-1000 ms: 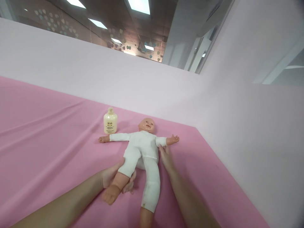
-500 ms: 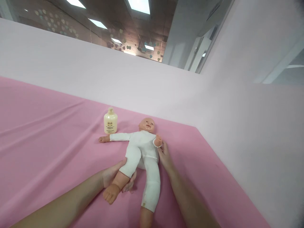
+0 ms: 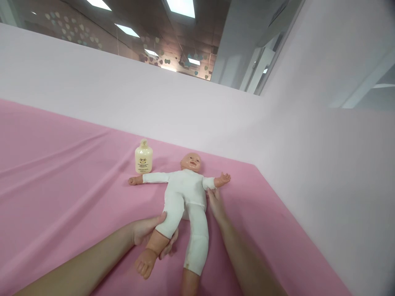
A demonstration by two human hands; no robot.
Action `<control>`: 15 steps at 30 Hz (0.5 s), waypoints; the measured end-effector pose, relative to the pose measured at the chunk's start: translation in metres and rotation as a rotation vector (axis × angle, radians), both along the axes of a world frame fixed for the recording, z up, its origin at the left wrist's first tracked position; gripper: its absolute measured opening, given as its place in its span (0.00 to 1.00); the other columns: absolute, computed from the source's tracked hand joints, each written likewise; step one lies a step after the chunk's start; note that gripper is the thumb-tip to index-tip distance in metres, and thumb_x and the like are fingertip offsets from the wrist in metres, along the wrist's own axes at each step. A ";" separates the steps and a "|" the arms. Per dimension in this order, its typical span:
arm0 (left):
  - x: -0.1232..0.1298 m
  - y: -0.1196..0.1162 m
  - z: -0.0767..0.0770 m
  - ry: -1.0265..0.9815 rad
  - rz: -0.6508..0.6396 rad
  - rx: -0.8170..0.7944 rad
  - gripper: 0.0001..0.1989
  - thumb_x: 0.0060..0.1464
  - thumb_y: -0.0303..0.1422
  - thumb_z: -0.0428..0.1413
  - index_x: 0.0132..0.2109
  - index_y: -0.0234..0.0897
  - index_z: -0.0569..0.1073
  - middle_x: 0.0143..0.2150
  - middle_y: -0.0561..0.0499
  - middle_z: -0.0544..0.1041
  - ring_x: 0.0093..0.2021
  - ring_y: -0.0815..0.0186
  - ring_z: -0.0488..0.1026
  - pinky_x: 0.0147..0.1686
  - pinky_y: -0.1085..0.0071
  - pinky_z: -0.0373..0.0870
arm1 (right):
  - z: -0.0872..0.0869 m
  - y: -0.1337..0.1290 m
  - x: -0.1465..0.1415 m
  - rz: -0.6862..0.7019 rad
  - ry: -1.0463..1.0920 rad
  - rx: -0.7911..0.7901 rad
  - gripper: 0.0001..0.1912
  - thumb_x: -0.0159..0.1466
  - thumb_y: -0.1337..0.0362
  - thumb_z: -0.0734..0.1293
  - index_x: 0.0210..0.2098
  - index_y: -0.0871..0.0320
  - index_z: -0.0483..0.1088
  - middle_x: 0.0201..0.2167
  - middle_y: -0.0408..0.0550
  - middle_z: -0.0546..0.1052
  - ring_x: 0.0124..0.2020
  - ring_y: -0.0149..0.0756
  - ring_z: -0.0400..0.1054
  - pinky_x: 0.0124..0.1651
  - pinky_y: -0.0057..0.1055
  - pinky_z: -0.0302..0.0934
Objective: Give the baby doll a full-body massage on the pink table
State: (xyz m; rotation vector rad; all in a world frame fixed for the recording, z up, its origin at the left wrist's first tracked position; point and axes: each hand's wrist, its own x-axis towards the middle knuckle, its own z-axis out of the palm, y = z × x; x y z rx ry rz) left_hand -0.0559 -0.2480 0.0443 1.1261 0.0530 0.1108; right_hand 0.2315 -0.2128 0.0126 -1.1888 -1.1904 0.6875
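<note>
A baby doll (image 3: 188, 189) in a white cloth suit lies on its back, head at the far end, legs toward me. My left hand (image 3: 154, 234) is wrapped around its lower leg on the left, thumb on top of the white fabric and fingertips showing beneath the leg. The bare foot (image 3: 146, 263) hangs past my wrist. At the doll's other side, my right hand (image 3: 216, 202) grips its arm (image 3: 210, 183) from below near the sleeve; some of my fingers are hidden. That arm points out to the right, palm open.
A cream pump bottle (image 3: 143, 160) with printed text stands beyond the doll's outstretched left-side arm. Everything rests on a pink cloth (image 3: 77, 185) with some creases. White walls (image 3: 138, 98) rise behind and at the right, with a window (image 3: 138, 37) above.
The doll's arm at my right hand has swung from pointing up toward me to lying out to the right. The leg in my left hand has dropped slightly toward me.
</note>
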 end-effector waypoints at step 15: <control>0.001 0.001 -0.009 0.012 0.027 0.031 0.42 0.53 0.70 0.37 0.36 0.38 0.76 0.21 0.50 0.72 0.23 0.59 0.70 0.41 0.55 0.71 | 0.006 -0.004 -0.003 -0.008 -0.111 -0.058 0.26 0.64 0.54 0.64 0.60 0.52 0.64 0.60 0.53 0.69 0.59 0.44 0.67 0.61 0.43 0.62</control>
